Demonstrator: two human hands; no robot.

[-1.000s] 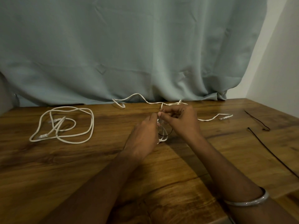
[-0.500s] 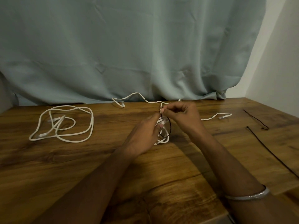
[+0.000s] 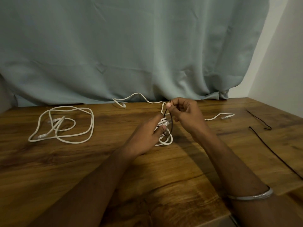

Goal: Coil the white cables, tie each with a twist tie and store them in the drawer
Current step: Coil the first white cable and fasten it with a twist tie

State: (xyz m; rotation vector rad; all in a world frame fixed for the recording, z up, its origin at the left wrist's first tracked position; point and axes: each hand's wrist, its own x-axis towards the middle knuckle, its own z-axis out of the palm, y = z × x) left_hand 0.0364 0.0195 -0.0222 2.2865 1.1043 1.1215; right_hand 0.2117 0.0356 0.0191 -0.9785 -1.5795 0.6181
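Note:
My left hand (image 3: 146, 133) holds a small coil of white cable (image 3: 165, 140) against the wooden table (image 3: 82, 161), its thumb over the strands. My right hand (image 3: 185, 113) pinches a black twist tie (image 3: 171, 123) that loops down around the coil. A second white cable (image 3: 65, 125) lies loosely coiled at the left. A third white cable (image 3: 136, 96) trails along the back edge by the curtain and out to a plug (image 3: 227, 115) at the right. The drawer is out of view.
Two more black twist ties lie on the right of the table, a short one (image 3: 259, 119) and a long one (image 3: 275, 153). A grey-green curtain (image 3: 131, 46) hangs behind the table. A white wall (image 3: 282, 63) stands at the right.
My right hand has risen and drawn the black tie upward, opening its loop. My left hand has slid lower on the coil. The hands are now apart.

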